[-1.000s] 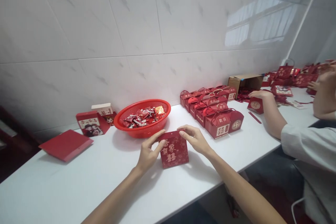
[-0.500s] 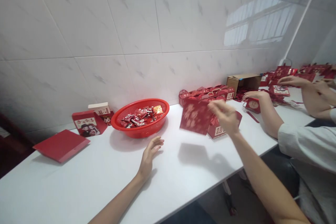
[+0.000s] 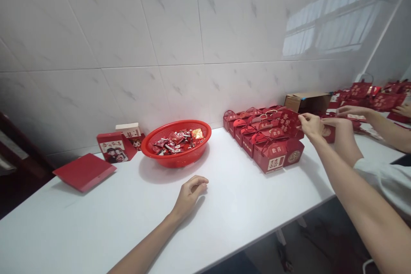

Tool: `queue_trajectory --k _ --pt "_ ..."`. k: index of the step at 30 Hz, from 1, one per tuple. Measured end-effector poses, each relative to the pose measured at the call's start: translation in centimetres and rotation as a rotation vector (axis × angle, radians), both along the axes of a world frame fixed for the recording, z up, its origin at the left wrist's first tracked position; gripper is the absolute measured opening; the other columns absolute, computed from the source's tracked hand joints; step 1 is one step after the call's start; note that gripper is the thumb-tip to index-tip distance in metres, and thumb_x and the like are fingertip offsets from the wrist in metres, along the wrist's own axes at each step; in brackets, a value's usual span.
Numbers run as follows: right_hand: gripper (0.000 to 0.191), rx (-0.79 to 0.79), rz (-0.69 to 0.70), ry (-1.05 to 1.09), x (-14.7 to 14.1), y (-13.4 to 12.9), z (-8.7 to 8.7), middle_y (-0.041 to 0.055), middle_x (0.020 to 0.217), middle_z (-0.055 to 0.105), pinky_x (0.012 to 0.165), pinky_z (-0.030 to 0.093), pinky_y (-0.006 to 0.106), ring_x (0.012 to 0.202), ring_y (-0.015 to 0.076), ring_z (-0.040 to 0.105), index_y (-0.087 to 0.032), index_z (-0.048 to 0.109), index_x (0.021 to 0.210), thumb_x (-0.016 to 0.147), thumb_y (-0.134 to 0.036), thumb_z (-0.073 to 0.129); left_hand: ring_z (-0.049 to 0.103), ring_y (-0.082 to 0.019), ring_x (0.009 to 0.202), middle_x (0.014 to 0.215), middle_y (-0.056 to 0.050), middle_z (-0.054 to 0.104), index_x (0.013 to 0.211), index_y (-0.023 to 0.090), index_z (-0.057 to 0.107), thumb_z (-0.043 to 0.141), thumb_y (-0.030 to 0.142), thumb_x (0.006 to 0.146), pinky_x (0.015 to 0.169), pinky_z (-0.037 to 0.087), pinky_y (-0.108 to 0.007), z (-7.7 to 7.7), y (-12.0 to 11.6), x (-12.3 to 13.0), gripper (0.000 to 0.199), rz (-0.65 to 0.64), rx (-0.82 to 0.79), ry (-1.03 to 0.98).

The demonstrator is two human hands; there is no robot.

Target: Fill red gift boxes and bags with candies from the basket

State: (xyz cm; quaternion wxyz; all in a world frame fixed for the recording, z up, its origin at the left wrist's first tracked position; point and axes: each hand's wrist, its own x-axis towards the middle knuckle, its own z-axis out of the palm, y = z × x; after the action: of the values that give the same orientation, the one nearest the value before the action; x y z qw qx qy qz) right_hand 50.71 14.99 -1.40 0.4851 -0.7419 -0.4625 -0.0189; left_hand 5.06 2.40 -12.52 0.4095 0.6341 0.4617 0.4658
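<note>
My right hand (image 3: 311,125) pinches the edge of a flat red paper piece with gold characters (image 3: 289,123). It holds this piece up over the right end of the rows of red gift boxes (image 3: 269,154). These boxes have gold patterns, small handles and white labels. Low over the white table (image 3: 218,222), my left hand (image 3: 191,195) hangs with loosely bent fingers and nothing visible in it. Beyond it stands a red plastic basket (image 3: 180,161) of wrapped candies (image 3: 176,140).
A flat red folder-like piece (image 3: 85,172) and a box with a couple's picture (image 3: 115,152) stand at the left. An open cardboard carton (image 3: 292,102) is by the wall. Another person's arm (image 3: 348,141) reaches in at the right, near more red bags (image 3: 361,90).
My right hand has carried the red paper piece rightward and away, from the front of the gift boxes to their right end. My left hand has shifted slightly right, fingers more bent.
</note>
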Motion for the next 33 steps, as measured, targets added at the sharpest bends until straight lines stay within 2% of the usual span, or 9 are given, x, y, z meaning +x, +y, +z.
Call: queue_trajectory --k 8,12,14,16,20,24,27,29,33 --pt "0.020 -0.162 0.047 0.100 -0.3 0.9 -2.1 0.0018 0.046 0.055 0.068 0.048 0.038 0.057 0.0252 0.065 -0.023 0.057 0.059 0.080 -0.019 0.057 0.062 -0.019 0.081 0.089 -0.007 0.065 0.080 0.016 0.071 0.062 0.032 0.082 0.072 0.053 -0.030 0.1 -0.3 0.2 0.018 -0.029 0.052 0.064" --pt "0.031 0.110 0.006 -0.044 -0.5 0.9 -1.3 0.0068 0.055 0.055 0.071 0.045 0.046 0.072 0.0321 0.064 -0.029 0.047 0.056 0.072 -0.027 0.073 0.062 -0.018 0.081 0.090 -0.007 0.065 0.081 0.015 0.070 0.061 0.028 0.081 0.071 0.052 -0.029 -0.1 -0.3 0.4 0.016 -0.029 0.049 0.062" --pt "0.020 0.267 0.041 -0.104 -2.3 0.8 -0.4 0.0088 0.064 0.058 0.075 0.045 0.045 0.077 0.0301 0.063 -0.028 0.054 0.065 0.077 -0.025 0.070 0.063 -0.018 0.080 0.090 -0.007 0.066 0.080 0.016 0.071 0.061 0.027 0.081 0.073 0.051 -0.030 -0.2 -0.3 0.5 0.015 -0.029 0.059 0.080" --pt "0.007 0.517 0.237 -0.212 -5.8 -0.1 0.7 0.0098 0.075 0.063 0.077 0.047 0.041 0.074 0.0244 0.062 -0.026 0.063 0.079 0.086 -0.025 0.062 0.063 -0.017 0.078 0.088 -0.006 0.067 0.079 0.016 0.071 0.060 0.025 0.081 0.074 0.051 -0.030 -0.3 -0.3 0.5 0.014 -0.029 0.076 0.110" --pt "0.015 0.730 0.815 -0.437 -16.6 -5.0 0.5 0.0092 0.096 0.070 0.075 0.052 0.034 0.080 0.0198 0.065 -0.025 0.064 0.102 0.094 -0.018 0.054 0.064 -0.017 0.080 0.087 -0.007 0.069 0.079 0.016 0.072 0.059 0.023 0.081 0.076 0.051 -0.029 -0.3 -0.5 0.5 0.015 -0.032 0.097 0.150" --pt "0.020 0.614 1.430 -0.718 -26.7 -12.3 -4.4 0.0075 0.093 0.072 0.071 0.053 0.028 0.080 0.0166 0.066 -0.021 0.062 0.109 0.095 -0.015 0.050 0.065 -0.017 0.077 0.086 -0.007 0.071 0.081 0.014 0.073 0.058 0.024 0.080 0.069 0.051 -0.027 0.5 0.0 -1.1 0.018 -0.054 0.044 0.204" --pt "0.023 0.564 1.799 -0.934 -31.2 -16.3 -8.8 0.0142 0.110 0.069 0.076 0.052 0.030 0.084 0.0167 0.065 -0.016 0.059 0.116 0.098 -0.027 0.048 0.064 -0.016 0.073 0.081 -0.006 0.072 0.081 0.014 0.073 0.057 0.023 0.079 0.066 0.049 -0.025 2.1 0.9 -3.8 0.018 -0.074 0.105 0.369" --pt "0.027 0.603 1.939 -1.031 -33.0 -17.7 -10.8 0.0170 0.123 0.064 0.080 0.050 0.031 0.091 0.0171 0.064 -0.015 0.057 0.120 0.100 -0.030 0.046 0.063 -0.015 0.071 0.078 -0.005 0.072 0.078 0.014 0.072 0.058 0.021 0.078 0.068 0.049 -0.025 3.5 1.4 -6.0 0.015 -0.128 0.203 0.514" --pt "0.026 0.591 1.922 -1.003 -35.1 -18.1 -12.7 0.0155 0.133 0.057 0.088 0.046 0.031 0.104 0.0189 0.060 -0.022 0.059 0.120 0.102 -0.030 0.042 0.061 -0.014 0.067 0.076 -0.006 0.070 0.077 0.015 0.069 0.053 0.018 0.083 0.067 0.047 -0.023 6.7 1.2 -10.1 0.017 -0.218 0.327 0.771"
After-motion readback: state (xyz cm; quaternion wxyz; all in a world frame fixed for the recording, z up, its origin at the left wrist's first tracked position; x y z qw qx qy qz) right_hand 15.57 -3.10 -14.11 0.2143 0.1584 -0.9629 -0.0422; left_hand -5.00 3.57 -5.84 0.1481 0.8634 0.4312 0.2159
